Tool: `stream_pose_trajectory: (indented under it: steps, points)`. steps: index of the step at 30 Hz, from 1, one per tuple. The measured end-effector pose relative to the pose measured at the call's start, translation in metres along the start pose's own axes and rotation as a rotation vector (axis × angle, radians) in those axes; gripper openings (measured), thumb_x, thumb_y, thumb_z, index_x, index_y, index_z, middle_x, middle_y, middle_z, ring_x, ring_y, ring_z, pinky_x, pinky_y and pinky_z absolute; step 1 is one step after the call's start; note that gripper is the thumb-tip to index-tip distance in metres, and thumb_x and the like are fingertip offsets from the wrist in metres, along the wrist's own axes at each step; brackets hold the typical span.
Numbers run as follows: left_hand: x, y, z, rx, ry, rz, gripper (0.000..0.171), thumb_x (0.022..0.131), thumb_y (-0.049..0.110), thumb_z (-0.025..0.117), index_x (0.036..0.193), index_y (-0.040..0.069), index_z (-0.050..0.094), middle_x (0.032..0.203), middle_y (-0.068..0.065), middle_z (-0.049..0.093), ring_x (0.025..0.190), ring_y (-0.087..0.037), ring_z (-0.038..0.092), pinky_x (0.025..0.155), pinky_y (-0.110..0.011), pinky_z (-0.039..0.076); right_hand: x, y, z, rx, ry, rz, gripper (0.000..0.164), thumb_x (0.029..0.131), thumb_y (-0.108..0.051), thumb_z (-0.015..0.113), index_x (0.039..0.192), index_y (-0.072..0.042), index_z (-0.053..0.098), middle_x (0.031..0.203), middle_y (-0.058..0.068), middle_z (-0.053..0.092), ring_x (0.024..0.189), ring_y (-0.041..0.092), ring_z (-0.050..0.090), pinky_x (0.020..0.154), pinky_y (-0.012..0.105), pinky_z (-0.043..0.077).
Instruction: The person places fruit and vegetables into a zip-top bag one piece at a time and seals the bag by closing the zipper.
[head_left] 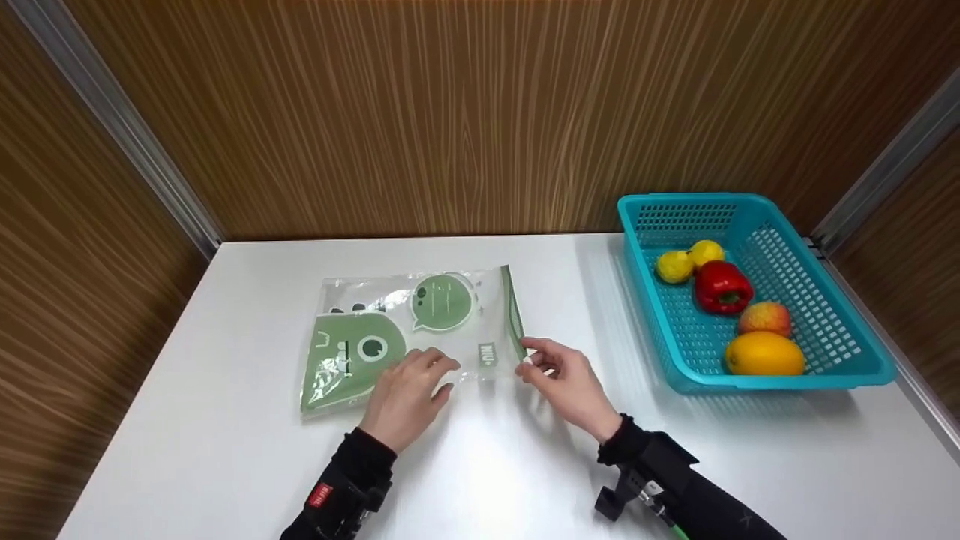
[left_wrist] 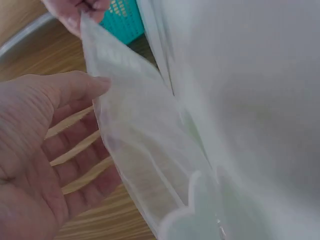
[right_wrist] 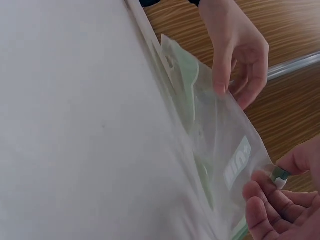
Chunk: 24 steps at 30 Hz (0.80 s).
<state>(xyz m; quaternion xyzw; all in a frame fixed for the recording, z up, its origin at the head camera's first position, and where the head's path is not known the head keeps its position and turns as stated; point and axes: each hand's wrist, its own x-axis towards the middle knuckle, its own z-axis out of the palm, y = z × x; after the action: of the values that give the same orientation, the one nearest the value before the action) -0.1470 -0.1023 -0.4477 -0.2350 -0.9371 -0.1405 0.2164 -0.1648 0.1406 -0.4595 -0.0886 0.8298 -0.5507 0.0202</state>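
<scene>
A clear zipper bag (head_left: 454,341) with a green one-eyed monster print lies on the white table, its green zip strip (head_left: 512,307) to the right. My right hand (head_left: 566,384) pinches the near end of that strip between thumb and fingers. A small white slider (right_wrist: 281,183) shows at its fingertips in the right wrist view. Over the bag's near edge reaches my left hand (head_left: 405,391). Its thumb touches the edge in the left wrist view, while the other fingers (left_wrist: 95,185) extend loosely beyond the plastic. The bag looks flat, with nothing seen inside.
A turquoise basket (head_left: 660,356) stands at the right of the table. Inside are two yellow fruits (head_left: 690,260), a red bell pepper (head_left: 721,287), a red-yellow peach-like fruit (head_left: 765,319) and an orange-yellow oval fruit (head_left: 765,354). Wood-grain walls (head_left: 420,120) enclose the back and sides.
</scene>
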Motion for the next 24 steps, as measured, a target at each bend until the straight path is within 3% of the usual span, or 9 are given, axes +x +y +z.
stream_pose_trajectory:
  steps: [5,11,16,24]
  points:
    - [-0.001,0.005,0.008,0.031,0.107,0.089,0.020,0.074,0.013,0.078,0.090,0.022,0.070,0.085,0.006,0.067,0.078,-0.013,0.065,0.061,-0.028,0.052,-0.005,-0.007,0.005,0.019,-0.026,-0.004,0.041,0.087,-0.013,0.064,0.127,-0.008,0.058,0.087,0.009,0.069,0.078,0.024,0.066,0.064,0.018,0.049]
    - [-0.002,0.006,0.014,-0.018,0.194,0.120,0.016,0.075,0.010,0.076,0.084,0.022,0.070,0.080,0.007,0.066,0.073,-0.011,0.063,0.060,-0.026,0.051,-0.001,-0.001,0.002,0.058,-0.040,0.035,0.041,0.091,-0.016,0.060,0.131,-0.012,0.054,0.090,0.010,0.070,0.081,0.023,0.067,0.063,0.021,0.050]
    - [-0.008,0.007,0.014,-0.063,0.211,0.161,0.017,0.074,0.010,0.078,0.085,0.022,0.071,0.081,0.008,0.066,0.074,-0.008,0.063,0.063,-0.021,0.051,0.008,0.009,-0.005,0.126,-0.037,0.104,0.045,0.094,-0.017,0.057,0.137,-0.009,0.047,0.096,0.015,0.070,0.080,0.014,0.064,0.064,0.024,0.051]
    - [-0.020,0.014,0.010,-0.115,0.186,0.252,0.013,0.076,0.015,0.077,0.084,0.022,0.070,0.083,0.010,0.066,0.075,-0.005,0.063,0.066,-0.017,0.052,0.035,0.012,-0.011,0.317,0.005,0.271,0.061,0.092,-0.030,0.060,0.142,-0.003,0.037,0.087,-0.001,0.068,0.072,0.010,0.063,0.065,0.025,0.051]
